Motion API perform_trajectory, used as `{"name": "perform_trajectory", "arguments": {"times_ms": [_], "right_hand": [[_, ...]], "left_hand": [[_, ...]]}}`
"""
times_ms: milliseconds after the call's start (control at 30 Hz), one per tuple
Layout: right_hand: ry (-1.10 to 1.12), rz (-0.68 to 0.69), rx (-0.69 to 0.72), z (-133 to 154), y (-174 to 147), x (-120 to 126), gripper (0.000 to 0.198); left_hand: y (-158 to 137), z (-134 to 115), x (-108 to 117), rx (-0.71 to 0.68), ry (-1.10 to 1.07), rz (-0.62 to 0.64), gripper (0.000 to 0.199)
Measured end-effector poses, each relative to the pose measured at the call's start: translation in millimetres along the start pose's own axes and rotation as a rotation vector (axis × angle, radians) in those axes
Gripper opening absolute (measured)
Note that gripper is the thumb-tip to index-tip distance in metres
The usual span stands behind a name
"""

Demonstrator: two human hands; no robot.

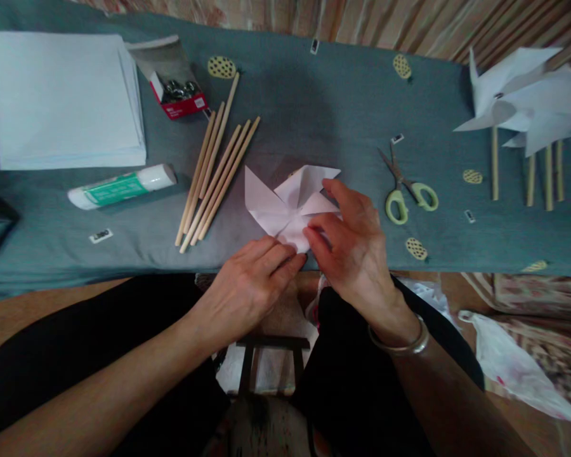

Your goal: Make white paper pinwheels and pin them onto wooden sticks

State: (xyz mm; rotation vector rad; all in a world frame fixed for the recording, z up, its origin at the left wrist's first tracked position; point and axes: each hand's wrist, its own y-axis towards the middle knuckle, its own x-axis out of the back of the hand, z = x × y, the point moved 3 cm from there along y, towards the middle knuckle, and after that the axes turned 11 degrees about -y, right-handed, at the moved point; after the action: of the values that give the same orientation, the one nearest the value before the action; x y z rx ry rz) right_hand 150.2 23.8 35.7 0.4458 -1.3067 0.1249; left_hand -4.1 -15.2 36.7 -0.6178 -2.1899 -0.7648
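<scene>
A white paper pinwheel [292, 206] with folded blades lies at the front edge of the cloth-covered table, between my two hands. My left hand [259, 282] is closed on its lower edge, the fingertips pressed together there. From the right, my right hand [354, 238] grips the pinwheel, with thumb and fingers on its right-hand blades. A brownish bit shows behind the top of the paper, too little of it to name. Left of the pinwheel lie several wooden sticks [219, 178]. Green-handled scissors [400, 184] rest open to the right of my right hand.
At the left are a stack of white paper [61, 101], a glue stick [122, 186] and a red box [183, 105] of small metal pieces. Several finished pinwheels on sticks [528, 101] lie at the far right. A white plastic bag [518, 365] is on the floor.
</scene>
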Motion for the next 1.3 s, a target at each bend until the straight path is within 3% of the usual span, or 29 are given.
{"name": "perform_trajectory", "arguments": {"times_ms": [100,400,700,1067,1300], "right_hand": [[-0.036,-0.055,0.029,1,-1,-1,0.008],[-0.095,-0.012,0.042,3,-2,0,0.013],[-0.213,-0.089,0.13,9,-4,1,0.016],[-0.201,-0.012,0.139,11,-5,-8,0.021],[-0.243,-0.057,0.174,12,-6,-16,0.024]], "left_hand": [[0,0,0,-0.002,0.003,0.006,0.02],[1,0,0,-0.003,-0.005,0.012,0.021],[1,-1,-1,0.004,0.0,0.022,0.02],[0,2,-1,0.005,-0.003,0.035,0.021],[4,28,27,0.098,-0.001,-0.145,0.021]]}}
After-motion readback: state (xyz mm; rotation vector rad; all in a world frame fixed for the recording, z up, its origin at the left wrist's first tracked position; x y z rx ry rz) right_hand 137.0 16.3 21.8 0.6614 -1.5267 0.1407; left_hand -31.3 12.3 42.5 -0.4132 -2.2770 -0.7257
